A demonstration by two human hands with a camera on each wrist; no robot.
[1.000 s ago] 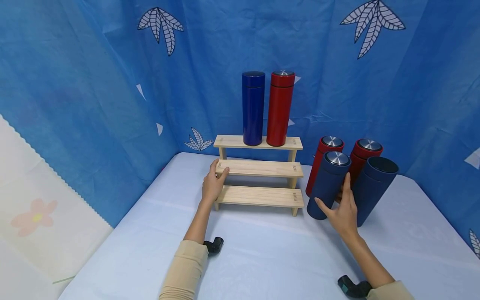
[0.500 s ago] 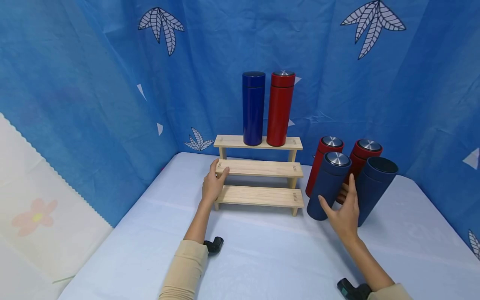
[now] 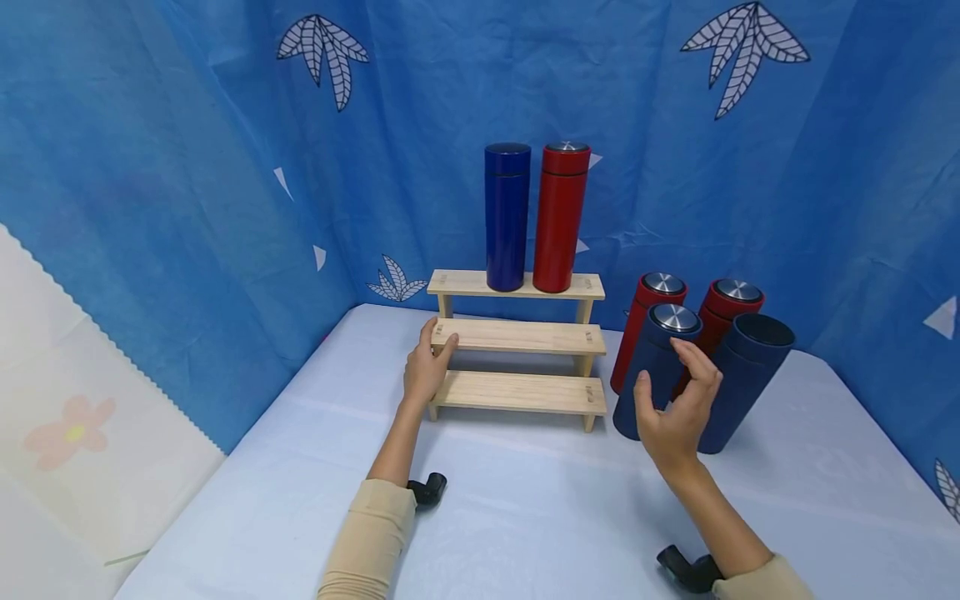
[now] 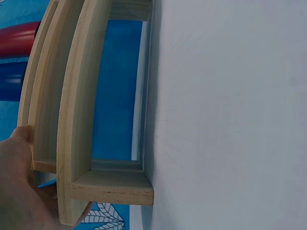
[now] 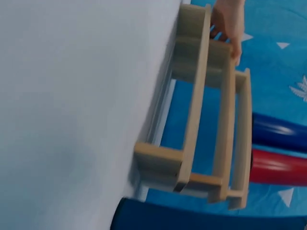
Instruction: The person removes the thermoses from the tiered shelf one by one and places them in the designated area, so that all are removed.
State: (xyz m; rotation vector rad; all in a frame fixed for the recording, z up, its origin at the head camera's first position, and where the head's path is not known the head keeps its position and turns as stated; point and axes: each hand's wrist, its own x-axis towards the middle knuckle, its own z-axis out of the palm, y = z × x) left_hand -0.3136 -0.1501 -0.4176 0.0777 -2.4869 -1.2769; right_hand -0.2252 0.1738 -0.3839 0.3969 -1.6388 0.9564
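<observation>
My left hand [image 3: 426, 371] grips the left end of a three-step wooden display rack [image 3: 517, 336], thumb over the middle step. On the top step a shiny blue thermos flask [image 3: 507, 217] and a red thermos flask [image 3: 558, 221] stand upright. At the right, my right hand [image 3: 678, 417] is raised with loosely bent fingers in front of a matte blue flask [image 3: 651, 358] with a steel lid. Nothing is in its grasp; whether it touches that flask cannot be told. In the right wrist view, part of a blue flask [image 5: 192, 218] shows at the bottom.
Beside that flask stands a dark-lidded blue flask [image 3: 746, 379]. Two red flasks, one at left [image 3: 636, 329] and one at right [image 3: 716, 321], stand behind them, partly hidden. A white cloth [image 3: 525, 508] covers the table, and a blue curtain [image 3: 420, 125] hangs behind.
My right hand has drawn its fingers out from between the two blue flasks and come nearer, now in front of the steel-lidded one. The left hand and rack have stayed put.
</observation>
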